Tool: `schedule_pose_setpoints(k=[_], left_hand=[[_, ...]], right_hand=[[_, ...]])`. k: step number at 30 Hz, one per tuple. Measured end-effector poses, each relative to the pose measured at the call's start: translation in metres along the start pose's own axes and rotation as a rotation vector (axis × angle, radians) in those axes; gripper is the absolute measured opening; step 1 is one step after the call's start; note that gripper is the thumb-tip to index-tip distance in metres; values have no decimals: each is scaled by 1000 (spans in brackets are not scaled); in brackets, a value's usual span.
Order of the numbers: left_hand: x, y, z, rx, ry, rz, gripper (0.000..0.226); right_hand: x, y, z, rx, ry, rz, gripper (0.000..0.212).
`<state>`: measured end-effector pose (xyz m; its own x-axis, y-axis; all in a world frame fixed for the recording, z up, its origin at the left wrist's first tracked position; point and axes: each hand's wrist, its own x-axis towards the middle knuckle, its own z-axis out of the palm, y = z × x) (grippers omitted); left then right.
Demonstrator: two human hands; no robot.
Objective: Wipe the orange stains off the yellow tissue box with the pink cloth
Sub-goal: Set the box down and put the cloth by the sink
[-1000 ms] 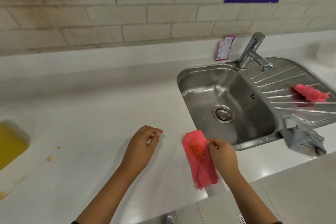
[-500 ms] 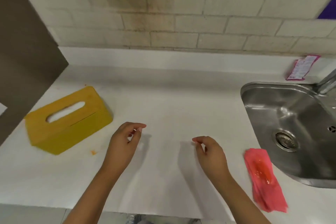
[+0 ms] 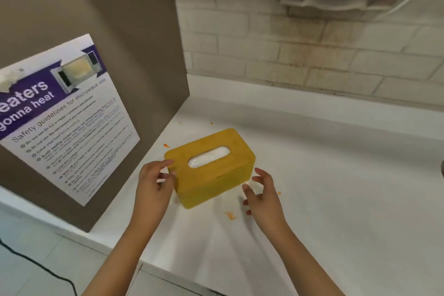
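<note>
**White counter, both hands closing on the tissue box, no cloth in view**

White countertop in a corner: brown panel with a microwave safety poster on the left, tiled wall behind. Yellow tissue box sits on the counter near the corner, slot facing up. Left hand is at the box's near-left corner, fingers spread and curled, fingertips touching or almost touching the edge; contact is hard to confirm. Right hand is just beside the right end, fingers loosely open, holding nothing.

Step looks like grabbing or repositioning the box, not wiping. Pink cloth is out of frame, so the next move likely needs a firm two-hand hold, then fetching the cloth.

Orange specks dot the counter around the box. Stains on the box itself aren't visible: far sides hidden, frame slightly blurred.
</note>
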<state>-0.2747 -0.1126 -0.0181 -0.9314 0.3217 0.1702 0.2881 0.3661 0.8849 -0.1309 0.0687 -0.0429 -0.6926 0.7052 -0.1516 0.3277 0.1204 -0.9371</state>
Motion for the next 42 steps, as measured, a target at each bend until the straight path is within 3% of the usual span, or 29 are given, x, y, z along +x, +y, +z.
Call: schedule_pose_setpoints(k=[3, 6, 8, 12, 17, 21, 24, 27, 31, 42], left_hand=[[29, -17, -10, 21, -25, -244, 55], [58, -21, -8, -40, -140, -435, 87], [73, -22, -4, -82, -229, -506, 96], [78, -20, 7, -95, -347, -534, 75], [94, -16, 12, -211, -166, -453, 62], [120, 0, 23, -314, -96, -403, 52], [145, 8, 29, -383, -53, -411, 47], [173, 7, 32, -384, 16, -450, 50], [201, -3, 40, -333, 64, -508, 66], [239, -28, 49, -254, 123, -525, 55]], right_hand=[[15, -15, 29, 189, -2, 118, 67], [27, -23, 43, 239, 14, 157, 86], [37, -25, 47, 247, 8, 202, 95], [51, -27, 45, 175, 35, 240, 96], [84, -55, 45, 167, 58, 83, 80], [138, -99, 43, 153, 21, -4, 52], [187, -132, 47, 72, -73, 14, 60], [228, -152, 63, 16, -155, 27, 55], [269, -159, 87, -16, -197, 120, 63], [322, -155, 131, -114, -246, 322, 67]])
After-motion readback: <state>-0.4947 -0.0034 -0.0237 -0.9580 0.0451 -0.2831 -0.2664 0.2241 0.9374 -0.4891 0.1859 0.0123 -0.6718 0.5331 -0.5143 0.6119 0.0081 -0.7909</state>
